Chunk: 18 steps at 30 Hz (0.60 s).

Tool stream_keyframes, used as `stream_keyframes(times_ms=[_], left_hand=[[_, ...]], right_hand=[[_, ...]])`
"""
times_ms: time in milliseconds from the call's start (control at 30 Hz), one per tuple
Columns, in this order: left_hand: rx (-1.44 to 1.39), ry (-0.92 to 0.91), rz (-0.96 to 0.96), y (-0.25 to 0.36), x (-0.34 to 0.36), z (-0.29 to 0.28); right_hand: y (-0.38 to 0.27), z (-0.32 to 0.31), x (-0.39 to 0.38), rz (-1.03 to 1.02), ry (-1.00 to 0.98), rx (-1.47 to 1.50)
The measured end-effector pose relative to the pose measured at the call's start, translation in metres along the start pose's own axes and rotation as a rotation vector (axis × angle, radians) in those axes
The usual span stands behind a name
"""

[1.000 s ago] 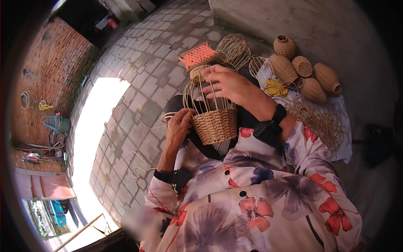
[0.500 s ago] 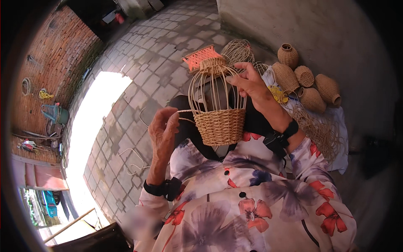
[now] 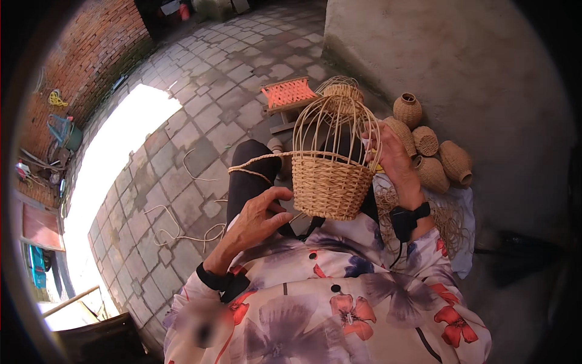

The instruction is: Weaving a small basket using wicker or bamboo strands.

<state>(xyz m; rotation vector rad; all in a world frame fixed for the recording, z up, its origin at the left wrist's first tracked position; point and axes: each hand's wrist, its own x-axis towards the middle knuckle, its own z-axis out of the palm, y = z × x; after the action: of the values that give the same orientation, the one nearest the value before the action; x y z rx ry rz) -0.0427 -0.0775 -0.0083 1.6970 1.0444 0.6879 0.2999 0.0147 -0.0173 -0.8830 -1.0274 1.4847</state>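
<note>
A half-woven straw basket (image 3: pixel 330 187) with tall curved stakes rising to a narrow woven neck sits between my knees. My right hand (image 3: pixel 394 155) grips the stakes at its right side. A plaited strand (image 3: pixel 254 159) runs out from the top of the woven band and loops over my dark-clad left leg. Just below that loop, at the lower left of the basket, my left hand (image 3: pixel 260 215) is held with its fingers apart, apparently holding nothing.
An orange-topped low stool (image 3: pixel 287 91) stands ahead. Several finished woven baskets (image 3: pixel 454 164) lie piled at the right with a white cloth (image 3: pixel 461 218) and straw bundle. Loose cords (image 3: pixel 182 233) lie on the paving. A concrete wall (image 3: pixel 436 42) and brick wall (image 3: pixel 97 42) edge the space.
My left hand has released the strand and moved down and toward the basket. The basket has shifted right, and my right hand has moved lower along its right side.
</note>
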Motion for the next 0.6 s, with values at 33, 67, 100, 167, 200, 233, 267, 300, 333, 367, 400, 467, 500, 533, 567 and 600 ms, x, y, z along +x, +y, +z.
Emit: stream_keyframes(times_ms=[33, 67, 100, 167, 200, 233, 267, 300, 333, 367, 400, 467, 500, 533, 567, 600], left_hand=[[-0.016, -0.043, 0.013, 0.000, -0.001, -0.002], [-0.032, -0.085, 0.025, 0.001, -0.001, -0.002], [-0.043, -0.098, -0.008, 0.003, -0.002, -0.001], [-0.055, -0.144, -0.016, 0.013, 0.000, -0.002], [-0.059, -0.190, -0.031, 0.016, 0.001, -0.001], [-0.062, -0.189, -0.027, 0.018, 0.002, -0.001], [-0.077, -0.218, 0.024, 0.019, 0.003, 0.000], [-0.091, -0.247, 0.073, 0.021, 0.004, 0.001], [-0.094, -0.249, 0.075, 0.023, 0.005, 0.002], [-0.101, -0.267, 0.083, 0.025, 0.006, 0.004], [-0.107, -0.284, 0.092, 0.027, 0.007, 0.005], [-0.111, -0.311, 0.124, 0.031, 0.009, 0.008], [-0.112, -0.335, 0.155, 0.031, 0.011, 0.009], [-0.116, -0.336, 0.161, 0.030, 0.013, 0.010], [-0.044, -0.376, 0.171, 0.025, 0.013, 0.010], [0.028, -0.413, 0.182, 0.022, 0.014, 0.010]], right_hand=[[0.001, 0.001, 0.000, -0.015, -0.010, 0.018], [0.002, 0.001, -0.001, -0.031, -0.020, 0.037], [0.001, -0.003, -0.004, -0.058, -0.068, 0.022], [0.004, -0.005, -0.006, -0.019, -0.020, 0.073], [0.006, -0.007, -0.006, 0.020, 0.028, 0.134], [0.008, -0.009, -0.005, 0.028, -0.020, 0.174], [0.011, -0.011, -0.004, 0.027, -0.020, 0.169], [0.015, -0.012, -0.004, 0.016, -0.031, 0.183], [0.018, -0.013, -0.005, 0.007, -0.038, 0.197], [0.018, -0.015, -0.002, 0.067, -0.016, 0.232], [0.020, -0.017, -0.005, 0.067, -0.012, 0.229], [0.024, -0.014, -0.013, -0.026, -0.110, 0.230], [0.024, -0.016, -0.013, -0.027, -0.107, 0.227], [0.024, -0.017, -0.016, -0.032, -0.097, 0.234], [0.025, -0.019, -0.021, -0.036, -0.088, 0.241], [0.026, -0.020, -0.028, -0.041, -0.079, 0.247]])
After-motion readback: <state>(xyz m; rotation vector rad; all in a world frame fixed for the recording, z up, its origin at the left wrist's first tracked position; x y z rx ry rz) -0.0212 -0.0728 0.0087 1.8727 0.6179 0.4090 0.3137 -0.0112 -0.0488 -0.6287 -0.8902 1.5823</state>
